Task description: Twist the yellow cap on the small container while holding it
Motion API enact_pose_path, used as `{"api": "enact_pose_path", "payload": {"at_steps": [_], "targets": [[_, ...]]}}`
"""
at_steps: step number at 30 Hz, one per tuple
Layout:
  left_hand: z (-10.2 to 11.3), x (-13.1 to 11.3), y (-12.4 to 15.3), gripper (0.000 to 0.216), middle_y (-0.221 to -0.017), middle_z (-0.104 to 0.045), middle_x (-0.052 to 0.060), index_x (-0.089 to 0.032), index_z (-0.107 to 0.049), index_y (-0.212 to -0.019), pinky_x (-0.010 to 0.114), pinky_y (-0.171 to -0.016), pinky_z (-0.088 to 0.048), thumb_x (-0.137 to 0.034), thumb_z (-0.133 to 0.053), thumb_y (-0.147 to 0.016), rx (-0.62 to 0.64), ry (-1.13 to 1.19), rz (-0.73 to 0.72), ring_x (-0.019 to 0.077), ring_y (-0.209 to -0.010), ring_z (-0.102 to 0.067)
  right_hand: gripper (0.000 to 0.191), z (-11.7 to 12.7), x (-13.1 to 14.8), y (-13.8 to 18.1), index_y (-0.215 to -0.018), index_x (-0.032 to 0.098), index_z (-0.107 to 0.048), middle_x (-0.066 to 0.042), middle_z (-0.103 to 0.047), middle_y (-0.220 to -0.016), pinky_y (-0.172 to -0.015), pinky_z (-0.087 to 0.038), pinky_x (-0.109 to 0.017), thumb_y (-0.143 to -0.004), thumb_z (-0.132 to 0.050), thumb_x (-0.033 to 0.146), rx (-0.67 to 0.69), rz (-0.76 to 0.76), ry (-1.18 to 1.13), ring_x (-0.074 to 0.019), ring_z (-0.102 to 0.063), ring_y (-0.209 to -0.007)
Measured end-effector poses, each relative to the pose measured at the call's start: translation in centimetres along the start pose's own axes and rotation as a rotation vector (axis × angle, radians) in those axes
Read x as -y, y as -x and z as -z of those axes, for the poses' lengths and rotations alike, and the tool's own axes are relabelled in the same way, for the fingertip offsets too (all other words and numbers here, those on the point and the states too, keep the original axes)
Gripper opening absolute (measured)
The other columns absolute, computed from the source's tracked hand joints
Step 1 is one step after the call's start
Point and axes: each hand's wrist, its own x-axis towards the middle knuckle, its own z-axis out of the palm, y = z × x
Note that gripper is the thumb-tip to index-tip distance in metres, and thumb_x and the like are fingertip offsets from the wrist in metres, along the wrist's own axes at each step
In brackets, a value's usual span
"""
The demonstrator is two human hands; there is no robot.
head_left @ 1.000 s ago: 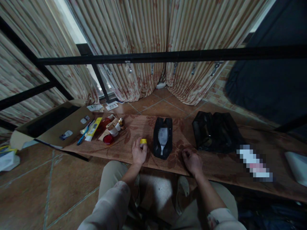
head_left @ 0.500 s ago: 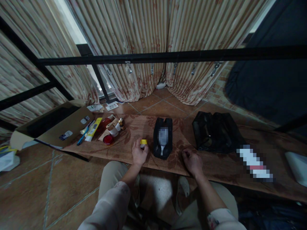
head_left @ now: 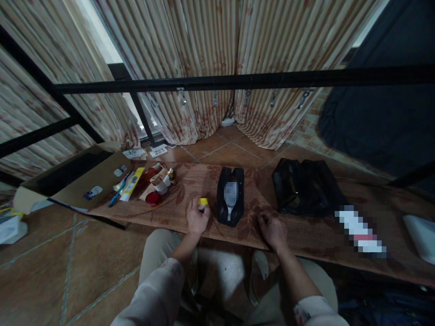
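Observation:
My left hand (head_left: 198,218) rests on the cloth-covered bench, its fingers curled round a small jar with a yellow lid (head_left: 203,201). Most of the jar's body is hidden by the fingers. Just right of that hand stands an open black pouch (head_left: 220,199) with a pale, blurred-out item (head_left: 231,194) inside. On the pouch's other side, my right hand (head_left: 273,230) lies on the cloth with fingers curled in, and I see nothing held in it. A larger black bag (head_left: 306,188) sits beyond the right hand.
Left on the bench lie a red-lidded jar (head_left: 153,198), several bottles, a yellow-and-white packet (head_left: 134,181) and a blue toothbrush (head_left: 117,194). An open cardboard box (head_left: 102,176) stands at the far left. A pixelated white item (head_left: 360,231) lies at the right. A black rail (head_left: 231,82) crosses behind.

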Motion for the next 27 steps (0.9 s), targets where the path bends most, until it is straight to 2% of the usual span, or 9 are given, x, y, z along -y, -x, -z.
{"api": "enact_pose_path", "payload": {"at_steps": [27], "targets": [[0.18,-0.36,-0.05,0.038,-0.101,-0.059,0.007,-0.019,-0.052,-0.114,0.036,-0.086,-0.045,-0.027,-0.054,-0.077,0.01,-0.02,0.003,0.0223,-0.095,-0.056,0.026,-0.1,-0.09,-0.06,-0.1,0.025,-0.065,-0.003,-0.068,-0.08,-0.058,-0.031,-0.023,-0.088,-0.045,0.036,0.008,0.002,-0.011,-0.016,-0.059,-0.071]]}}
